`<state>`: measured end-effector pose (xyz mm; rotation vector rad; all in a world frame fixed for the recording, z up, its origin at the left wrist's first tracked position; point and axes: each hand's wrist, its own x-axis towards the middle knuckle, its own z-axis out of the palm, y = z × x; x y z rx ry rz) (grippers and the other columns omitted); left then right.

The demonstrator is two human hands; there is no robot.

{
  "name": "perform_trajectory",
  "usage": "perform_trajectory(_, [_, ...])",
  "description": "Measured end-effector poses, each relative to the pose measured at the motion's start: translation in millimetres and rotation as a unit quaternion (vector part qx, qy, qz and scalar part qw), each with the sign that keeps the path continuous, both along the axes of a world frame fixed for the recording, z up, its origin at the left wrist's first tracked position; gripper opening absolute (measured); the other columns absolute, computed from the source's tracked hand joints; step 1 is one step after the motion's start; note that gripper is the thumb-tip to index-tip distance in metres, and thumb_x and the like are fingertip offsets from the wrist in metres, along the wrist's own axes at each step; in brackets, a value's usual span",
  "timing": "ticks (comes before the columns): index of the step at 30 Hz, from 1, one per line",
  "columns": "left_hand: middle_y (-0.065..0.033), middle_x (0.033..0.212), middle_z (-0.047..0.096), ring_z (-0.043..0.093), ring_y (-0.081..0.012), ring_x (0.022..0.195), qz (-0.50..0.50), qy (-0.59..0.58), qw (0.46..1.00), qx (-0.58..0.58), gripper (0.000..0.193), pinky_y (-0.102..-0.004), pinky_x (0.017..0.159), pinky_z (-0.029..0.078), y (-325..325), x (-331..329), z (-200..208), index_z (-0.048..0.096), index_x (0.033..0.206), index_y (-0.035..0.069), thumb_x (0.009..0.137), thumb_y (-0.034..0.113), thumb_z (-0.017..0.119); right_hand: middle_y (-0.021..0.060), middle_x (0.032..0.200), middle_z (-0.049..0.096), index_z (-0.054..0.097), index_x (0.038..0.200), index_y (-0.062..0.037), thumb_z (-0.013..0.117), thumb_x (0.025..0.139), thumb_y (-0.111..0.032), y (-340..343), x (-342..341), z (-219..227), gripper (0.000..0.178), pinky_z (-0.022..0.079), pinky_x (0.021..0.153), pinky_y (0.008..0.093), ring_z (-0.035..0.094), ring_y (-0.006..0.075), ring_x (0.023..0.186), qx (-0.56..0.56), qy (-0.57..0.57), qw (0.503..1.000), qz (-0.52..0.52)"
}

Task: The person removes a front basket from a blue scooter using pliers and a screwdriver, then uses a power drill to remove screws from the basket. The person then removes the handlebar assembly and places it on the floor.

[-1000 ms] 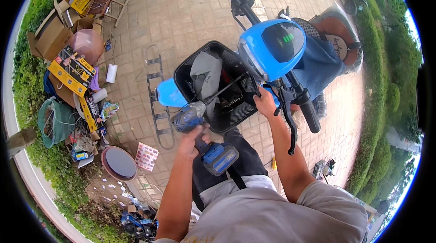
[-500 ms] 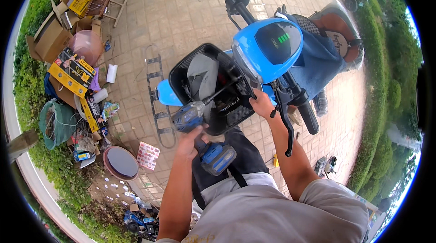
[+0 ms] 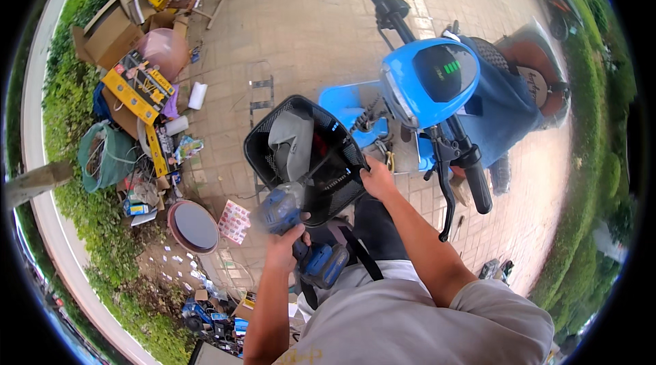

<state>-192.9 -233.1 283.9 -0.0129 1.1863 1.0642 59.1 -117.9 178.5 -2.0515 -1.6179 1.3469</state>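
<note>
In the head view, the left hand (image 3: 283,247) is gripping a blue power drill (image 3: 281,209) by its handle, the grip wrapping closely round it. The drill's blurred nose is pointing up and to the right, over the near-left rim of a black mesh basket (image 3: 326,122), while its handle is running down and right to the battery near the person's waist. The right hand (image 3: 377,179) is pinching the basket's right-hand rim — fingers closing on the edge, the thumb lying along the top. The basket is sitting in front of the person, left of a blue scooter (image 3: 415,88); its mouth is facing up toward the camera and its long axis is slanting from upper left to lower right — a grey cloth (image 3: 290,143) is lying inside.
</note>
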Motion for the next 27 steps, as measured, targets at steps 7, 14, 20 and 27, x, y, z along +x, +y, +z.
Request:
perform_trajectory(7, [-0.0192,0.117,0.062,0.062,-0.0223,0.068,0.19,0.103,0.976,0.011,0.047,-0.0363,0.06,0.052,-76.3,-34.5,50.3,0.047,0.127,0.0,0.083,0.001,0.063,0.0234,0.099,0.067,0.059,0.127,-0.007,0.052,0.081,-0.006,-21.4,-63.4,-30.1,0.046,0.048,0.083,0.0399,0.066,0.0367,0.095,0.003,0.061,0.997,0.05])
perform_trajectory(14, [-0.0149,0.118,0.061,0.058,-0.0172,0.069,0.34,0.123,0.932,-0.026,0.052,-0.0348,0.061,0.049,-132.6,-126.0,66.7,0.048,0.13,0.003,0.082,0.013,0.066,0.0308,0.106,0.062,0.057,0.124,-0.0049,0.054,0.081,-0.013,-36.4,-187.0,-59.0,0.043,0.047,0.087,0.0494,0.058,0.0465,0.103,-0.031,0.056,0.989,0.13])
perform_trajectory(20, [-0.0168,0.113,0.062,0.06,-0.0207,0.068,0.393,0.152,0.905,-0.064,0.047,-0.037,0.06,0.051,-154.0,-224.7,13.7,0.049,0.125,0.002,0.081,0.008,0.066,0.0276,0.099,0.065,0.06,0.123,-0.0066,0.053,0.081,-0.008,-38.4,-341.4,-127.7,0.043,0.048,0.085,0.0449,0.061,0.0444,0.098,-0.021,0.059,0.988,0.144])
perform_trajectory(27, [-0.0151,0.111,0.061,0.06,-0.0206,0.065,0.449,0.144,0.873,-0.128,0.048,-0.0376,0.059,0.05,-177.4,-280.1,-75.2,0.048,0.127,0.005,0.081,0.004,0.065,0.0263,0.093,0.066,0.064,0.111,-0.0048,0.052,0.077,-0.005,-40.7,-473.8,-300.7,0.036,0.049,0.08,0.0441,0.064,0.0429,0.091,-0.017,0.045,0.994,0.099])
